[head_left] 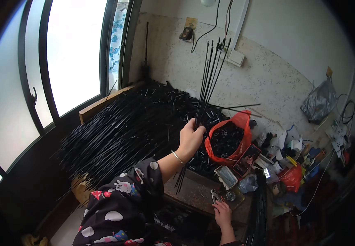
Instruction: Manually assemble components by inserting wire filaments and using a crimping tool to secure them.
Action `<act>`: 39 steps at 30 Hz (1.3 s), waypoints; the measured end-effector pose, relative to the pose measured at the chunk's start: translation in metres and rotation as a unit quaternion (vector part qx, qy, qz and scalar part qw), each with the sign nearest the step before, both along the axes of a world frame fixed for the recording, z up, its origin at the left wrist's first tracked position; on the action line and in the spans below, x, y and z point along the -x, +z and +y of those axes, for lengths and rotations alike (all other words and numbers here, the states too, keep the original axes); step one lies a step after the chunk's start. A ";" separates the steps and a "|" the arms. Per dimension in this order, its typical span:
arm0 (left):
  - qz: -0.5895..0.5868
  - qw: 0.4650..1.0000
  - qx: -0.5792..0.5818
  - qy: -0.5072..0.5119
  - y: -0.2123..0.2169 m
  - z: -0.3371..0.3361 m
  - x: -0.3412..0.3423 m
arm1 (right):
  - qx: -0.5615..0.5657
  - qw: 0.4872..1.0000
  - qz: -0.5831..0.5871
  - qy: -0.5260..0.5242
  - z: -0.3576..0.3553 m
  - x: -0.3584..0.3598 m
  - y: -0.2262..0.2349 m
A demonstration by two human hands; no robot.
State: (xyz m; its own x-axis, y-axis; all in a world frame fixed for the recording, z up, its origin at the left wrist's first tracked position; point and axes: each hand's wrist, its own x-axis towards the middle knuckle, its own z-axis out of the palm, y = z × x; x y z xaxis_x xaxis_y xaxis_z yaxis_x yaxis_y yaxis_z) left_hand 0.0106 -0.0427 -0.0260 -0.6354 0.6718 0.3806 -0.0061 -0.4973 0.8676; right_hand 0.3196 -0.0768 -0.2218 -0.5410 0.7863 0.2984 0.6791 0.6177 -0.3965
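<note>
My left hand (191, 140) is closed around a bundle of thin black rods (207, 82). They stand almost upright and fan out above the fist, while their lower ends (181, 180) show below the wrist. Lower down, my right hand (223, 214) has its fingers on the handles of a small pair of pliers (215, 197) at the bench edge; the palm side is hidden. Close to the pliers lies a small round silvery metal piece (230, 196). A great heap of similar black rods (107, 135) covers the bench on the left.
Short black tubular pieces (165, 92) pile up behind the rods. A red plastic bag (213, 152) full of small black parts stands right of my left hand. Beside it are a phone (246, 160) and a clear box (226, 177). Clutter (294, 176) covers the right side.
</note>
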 end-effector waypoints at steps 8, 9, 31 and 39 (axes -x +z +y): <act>0.045 0.995 0.082 -0.033 -0.071 -0.021 -0.042 | 0.012 0.979 0.177 0.102 -0.050 0.068 0.075; -0.006 0.998 0.030 -0.060 -0.068 -0.023 -0.051 | 0.031 0.965 0.236 0.106 -0.063 0.091 0.091; 0.558 0.629 0.474 0.260 -0.140 -0.088 0.136 | 0.406 0.760 0.490 0.134 -0.048 0.100 0.089; 0.454 0.730 0.395 0.325 -0.081 -0.102 0.149 | 0.395 0.765 0.492 0.128 -0.049 0.097 0.104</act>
